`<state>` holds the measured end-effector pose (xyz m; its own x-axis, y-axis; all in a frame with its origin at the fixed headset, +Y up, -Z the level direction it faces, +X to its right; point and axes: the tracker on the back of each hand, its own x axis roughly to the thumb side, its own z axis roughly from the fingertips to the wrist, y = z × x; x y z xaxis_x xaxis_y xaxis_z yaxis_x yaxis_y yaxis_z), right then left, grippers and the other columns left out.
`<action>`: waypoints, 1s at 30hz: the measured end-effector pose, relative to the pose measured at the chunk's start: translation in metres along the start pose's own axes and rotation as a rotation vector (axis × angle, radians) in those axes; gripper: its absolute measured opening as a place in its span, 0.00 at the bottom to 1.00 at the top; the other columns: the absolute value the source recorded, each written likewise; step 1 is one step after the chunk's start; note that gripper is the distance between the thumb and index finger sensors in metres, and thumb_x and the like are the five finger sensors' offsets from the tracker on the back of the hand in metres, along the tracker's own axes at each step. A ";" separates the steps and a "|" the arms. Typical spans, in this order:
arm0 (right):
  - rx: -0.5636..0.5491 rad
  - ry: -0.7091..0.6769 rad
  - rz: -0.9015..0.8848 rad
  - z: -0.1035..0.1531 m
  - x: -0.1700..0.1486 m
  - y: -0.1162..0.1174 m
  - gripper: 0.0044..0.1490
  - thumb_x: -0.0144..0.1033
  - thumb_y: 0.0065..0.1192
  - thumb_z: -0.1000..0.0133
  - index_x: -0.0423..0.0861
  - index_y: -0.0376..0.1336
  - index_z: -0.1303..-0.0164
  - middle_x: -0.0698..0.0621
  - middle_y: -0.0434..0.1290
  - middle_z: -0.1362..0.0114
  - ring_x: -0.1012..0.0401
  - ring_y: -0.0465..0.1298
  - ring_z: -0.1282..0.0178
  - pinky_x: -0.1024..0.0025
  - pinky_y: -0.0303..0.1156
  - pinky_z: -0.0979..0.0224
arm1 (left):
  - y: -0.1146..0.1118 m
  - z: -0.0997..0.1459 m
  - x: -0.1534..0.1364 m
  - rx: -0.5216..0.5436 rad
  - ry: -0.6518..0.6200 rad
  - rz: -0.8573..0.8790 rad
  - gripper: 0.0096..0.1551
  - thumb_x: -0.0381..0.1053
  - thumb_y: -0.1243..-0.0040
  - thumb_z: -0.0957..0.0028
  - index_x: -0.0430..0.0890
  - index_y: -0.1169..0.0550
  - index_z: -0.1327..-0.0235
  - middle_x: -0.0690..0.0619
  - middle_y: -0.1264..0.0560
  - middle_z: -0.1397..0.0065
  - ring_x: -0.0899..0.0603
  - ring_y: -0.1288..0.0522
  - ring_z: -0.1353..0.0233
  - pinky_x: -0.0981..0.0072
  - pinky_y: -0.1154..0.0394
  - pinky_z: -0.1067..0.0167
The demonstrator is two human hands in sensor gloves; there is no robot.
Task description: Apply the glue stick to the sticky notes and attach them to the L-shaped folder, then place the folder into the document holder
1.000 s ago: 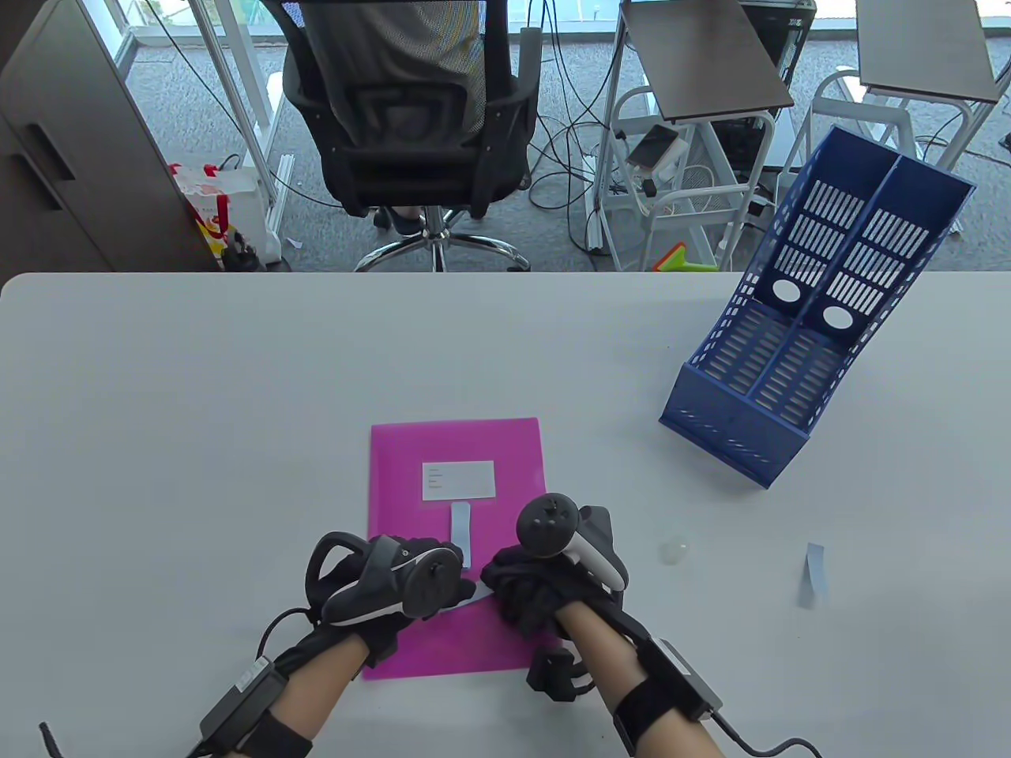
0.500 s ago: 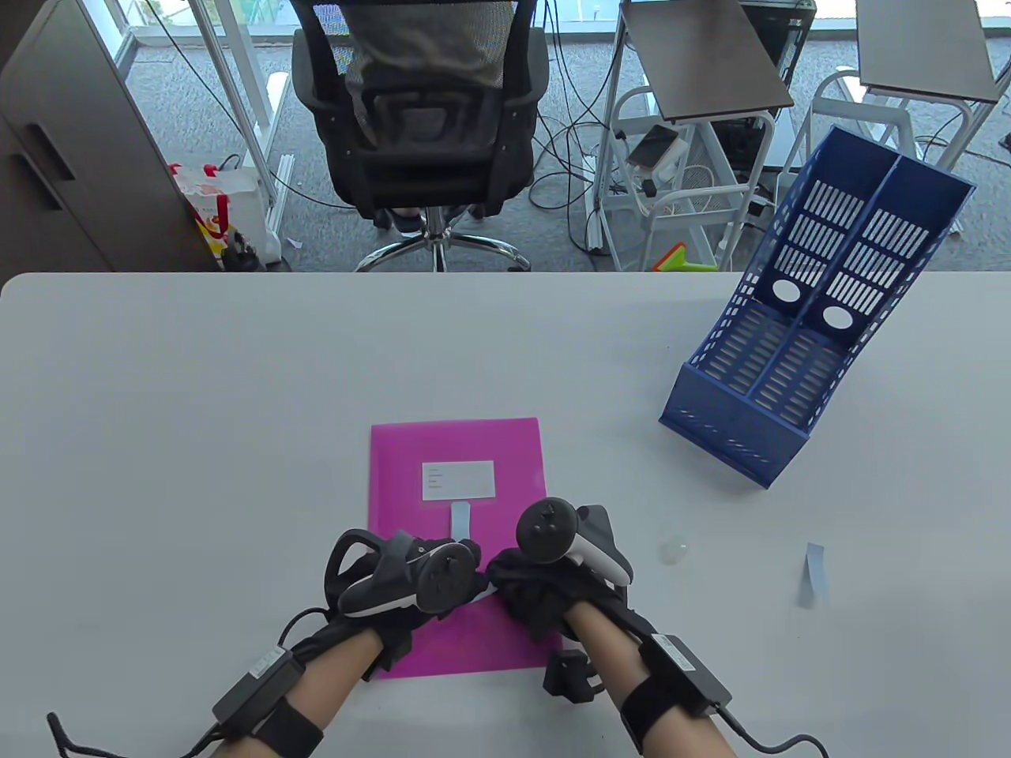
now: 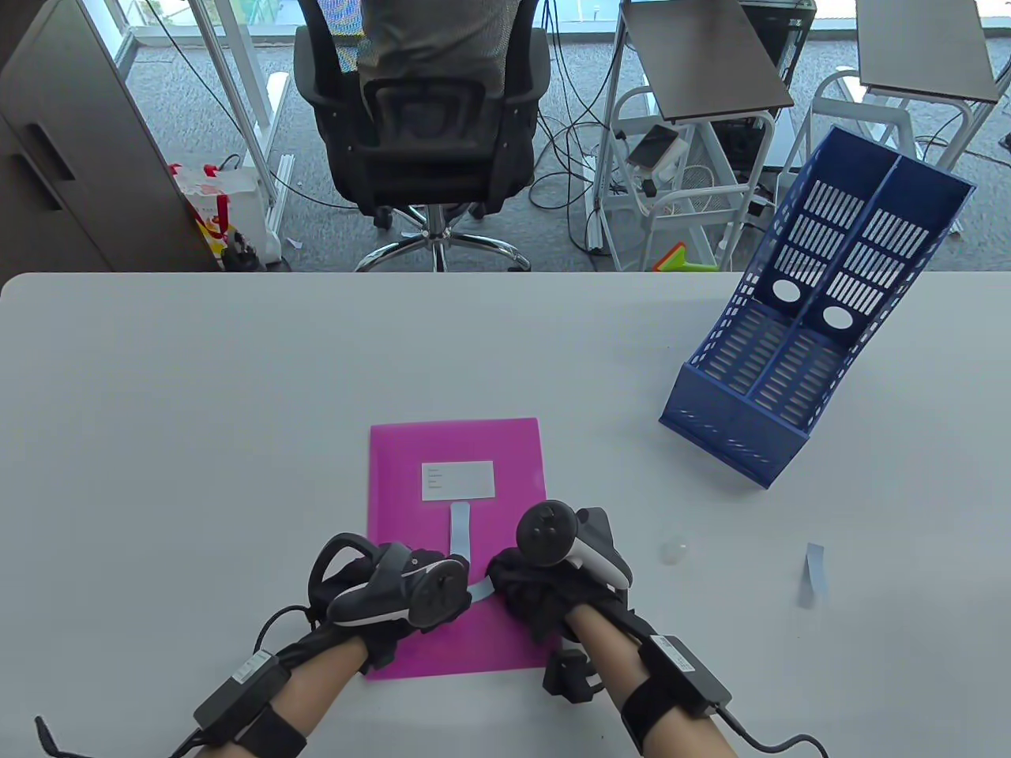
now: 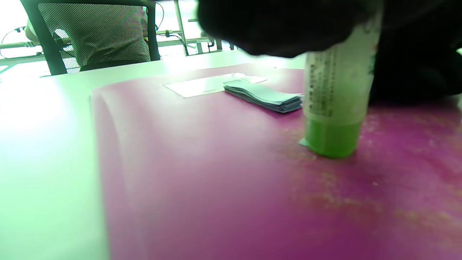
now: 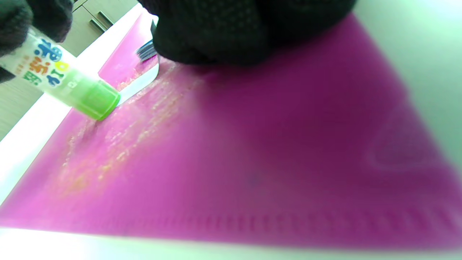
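A magenta L-shaped folder [image 3: 411,466] lies flat at the table's near middle, with a white label [image 3: 458,480] and a small pad of pale blue sticky notes [image 3: 459,527] on it. My left hand [image 3: 395,592] grips a glue stick [image 4: 335,90] whose green end [image 5: 97,103] presses on one loose sticky note [image 5: 140,83] lying on the folder. My right hand [image 3: 545,584] pinches that note's other end, which curls up under its fingers [image 5: 216,32]. Glue smears mark the folder [image 5: 119,144] near the stick.
A blue two-slot document holder [image 3: 790,347] leans at the right. A clear cap [image 3: 674,550] and a loose blue strip [image 3: 813,572] lie to the right of the folder. Beyond the far table edge, a person sits in an office chair [image 3: 419,142].
My left hand slid right along the note with the glue stick, then came back left. The right hand stayed put. The chair behind shifted slightly right.
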<state>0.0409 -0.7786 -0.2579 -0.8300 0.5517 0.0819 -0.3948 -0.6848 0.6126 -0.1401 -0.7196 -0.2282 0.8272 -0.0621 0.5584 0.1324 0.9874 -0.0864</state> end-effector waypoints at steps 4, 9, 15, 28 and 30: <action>-0.003 -0.006 0.002 0.000 -0.001 0.000 0.21 0.39 0.45 0.34 0.47 0.64 0.36 0.53 0.76 0.56 0.66 0.77 0.65 0.66 0.75 0.55 | 0.000 -0.013 0.013 0.052 -0.004 0.037 0.24 0.66 0.45 0.55 0.55 0.23 0.52 0.53 0.17 0.69 0.56 0.19 0.79 0.69 0.20 0.73; -0.006 -0.001 -0.022 0.001 -0.005 -0.001 0.21 0.39 0.45 0.34 0.47 0.64 0.36 0.53 0.76 0.56 0.66 0.77 0.65 0.67 0.75 0.55 | 0.002 -0.026 0.024 0.052 0.021 0.014 0.24 0.66 0.46 0.55 0.57 0.24 0.51 0.54 0.18 0.67 0.56 0.19 0.77 0.69 0.21 0.70; -0.008 -0.010 -0.019 0.001 -0.005 -0.001 0.21 0.39 0.45 0.34 0.47 0.65 0.36 0.53 0.76 0.57 0.66 0.77 0.65 0.67 0.75 0.56 | 0.000 -0.001 0.003 0.039 -0.001 -0.045 0.24 0.67 0.46 0.55 0.57 0.24 0.52 0.55 0.17 0.69 0.57 0.19 0.79 0.70 0.20 0.73; -0.013 -0.009 -0.019 0.001 -0.006 0.000 0.21 0.39 0.45 0.34 0.47 0.64 0.36 0.54 0.76 0.57 0.67 0.77 0.65 0.67 0.75 0.56 | 0.001 -0.017 0.017 0.069 0.007 -0.015 0.23 0.66 0.47 0.56 0.57 0.24 0.52 0.54 0.18 0.68 0.56 0.20 0.78 0.69 0.21 0.71; -0.011 -0.011 -0.025 0.001 -0.007 0.000 0.21 0.39 0.45 0.34 0.47 0.64 0.36 0.54 0.76 0.57 0.67 0.77 0.65 0.67 0.75 0.56 | 0.000 -0.005 0.006 0.056 0.006 -0.041 0.23 0.67 0.47 0.55 0.58 0.24 0.52 0.55 0.18 0.69 0.57 0.20 0.79 0.69 0.21 0.72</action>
<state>0.0468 -0.7817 -0.2581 -0.8157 0.5736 0.0751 -0.4195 -0.6758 0.6061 -0.1324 -0.7210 -0.2288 0.8248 -0.1037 0.5558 0.1361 0.9905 -0.0171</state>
